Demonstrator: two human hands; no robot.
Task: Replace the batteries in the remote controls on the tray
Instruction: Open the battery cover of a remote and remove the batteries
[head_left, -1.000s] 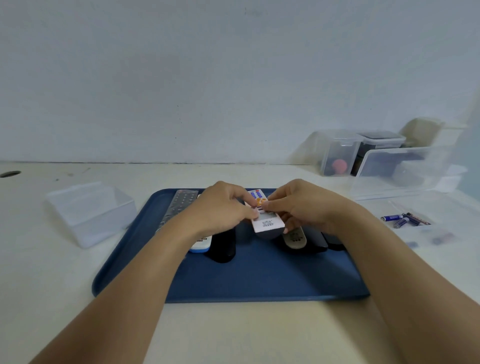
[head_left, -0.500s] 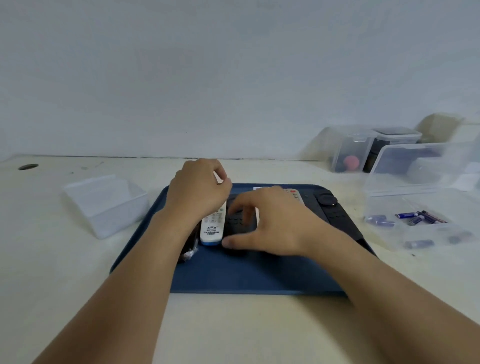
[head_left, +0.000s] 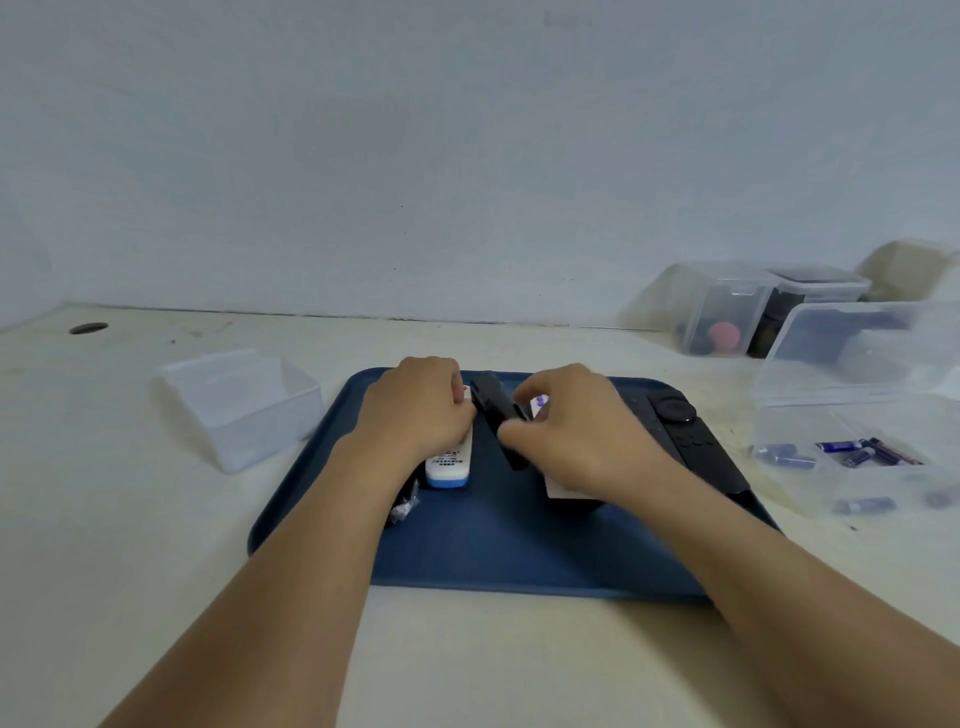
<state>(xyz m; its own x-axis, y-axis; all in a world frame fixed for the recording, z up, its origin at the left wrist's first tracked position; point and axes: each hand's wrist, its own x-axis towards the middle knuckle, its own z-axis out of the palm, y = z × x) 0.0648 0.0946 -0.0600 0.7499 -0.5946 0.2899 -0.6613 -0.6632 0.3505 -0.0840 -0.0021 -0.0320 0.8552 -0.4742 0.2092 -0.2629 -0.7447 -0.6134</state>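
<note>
A dark blue tray lies on the table with several remote controls on it. My right hand grips a slim black remote and tilts it up off the tray. My left hand is curled over the far end of a white remote with a blue end, its fingertips touching the black remote's far end. A wide black remote with a round dial lies at the tray's right. Another remote, white and dark, shows under my right wrist.
An open clear box at the right holds several blue batteries. A clear empty tub stands left of the tray. Lidded clear containers sit at the back right by the wall. A small shiny wrapper lies by my left forearm.
My right hand, flat on the remotes half a second ago, now grips the slim black remote and has raised it. My left hand stayed over the white remote. The multicoloured white remote was set down earlier.
</note>
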